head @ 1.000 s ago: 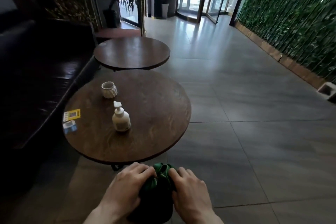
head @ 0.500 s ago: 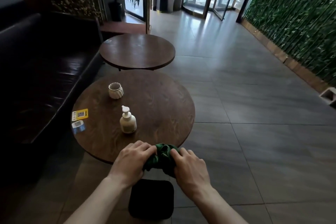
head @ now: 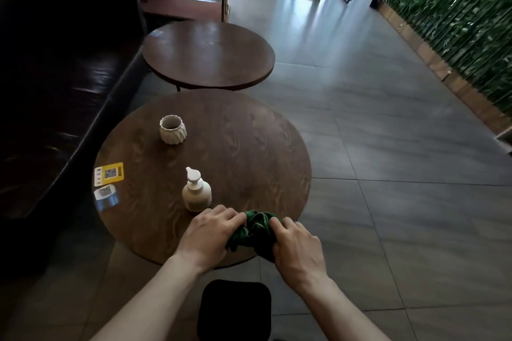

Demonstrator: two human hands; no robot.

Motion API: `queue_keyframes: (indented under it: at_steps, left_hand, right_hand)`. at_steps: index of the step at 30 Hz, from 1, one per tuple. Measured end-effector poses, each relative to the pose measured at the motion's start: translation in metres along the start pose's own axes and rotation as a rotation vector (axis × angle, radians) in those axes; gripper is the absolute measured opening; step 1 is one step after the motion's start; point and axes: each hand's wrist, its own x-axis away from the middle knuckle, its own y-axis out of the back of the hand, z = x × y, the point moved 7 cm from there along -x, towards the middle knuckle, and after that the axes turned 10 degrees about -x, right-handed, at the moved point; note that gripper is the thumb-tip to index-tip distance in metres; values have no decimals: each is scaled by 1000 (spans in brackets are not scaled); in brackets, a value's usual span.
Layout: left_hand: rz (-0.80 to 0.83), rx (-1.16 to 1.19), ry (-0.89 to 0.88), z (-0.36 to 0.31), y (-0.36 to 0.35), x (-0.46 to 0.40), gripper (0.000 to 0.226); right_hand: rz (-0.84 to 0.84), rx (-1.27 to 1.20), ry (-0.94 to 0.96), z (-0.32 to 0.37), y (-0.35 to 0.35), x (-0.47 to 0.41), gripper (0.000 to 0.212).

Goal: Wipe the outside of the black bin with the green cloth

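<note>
The black bin (head: 235, 310) stands on the floor below my forearms, its square top facing the camera. A crumpled green cloth (head: 253, 232) is bunched between both hands, above the near edge of the round wooden table (head: 249, 152). My left hand (head: 209, 232) grips the cloth's left side. My right hand (head: 297, 248) grips its right side. Both hands are well above the bin and apart from it. Most of the cloth is hidden under my fingers.
On the near table stand a white pump bottle (head: 196, 192), a ribbed white cup (head: 173, 129) and two cards (head: 108, 173) at its left edge. A second round table (head: 207, 55) lies beyond. A dark sofa (head: 55, 77) runs along the left, with grey tiled floor (head: 388, 174) on the right.
Both hands have lifted the green cloth up off the bin and forward over the table's near edge. The bin is now uncovered below them.
</note>
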Motion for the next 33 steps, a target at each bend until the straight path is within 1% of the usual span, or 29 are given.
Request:
queue_keyframes:
  at_steps: [4,9,11,13,15,17,19,23,26,33]
  left_hand:
    - [19,-13,44,12,-23,-42,54]
    - [-2,24,130,26,-53,-102,69]
    - [19,17,170,30,-77,-124,70]
    - [70,-4,212,32,-104,-136,68]
    - [136,-9,243,33,-137,-143,72]
    - [195,-9,274,32,-164,-149,76]
    - [230,-16,286,30,-183,-152,78]
    - [293,-18,298,28,-210,-163,79]
    - [357,7,300,27,-217,-163,79]
    - [414,13,288,30,-197,-147,81]
  right_hand:
    - [27,7,12,-26,-9,-50,38]
    - [-47,-60,29,-64,-17,-122,33]
    - [-50,-107,47,-81,-30,-143,35]
    - [25,-129,52,-97,-54,-155,45]
    - [168,-136,57,-114,-87,-163,62]
    - [274,-134,67,-131,-113,-168,73]
    - [308,-141,86,-141,-129,-172,79]
    - [366,-156,137,-152,-154,-179,84]
    - [419,-152,144,-154,-164,-178,84]
    - [457,-161,72,-154,-144,-163,81]
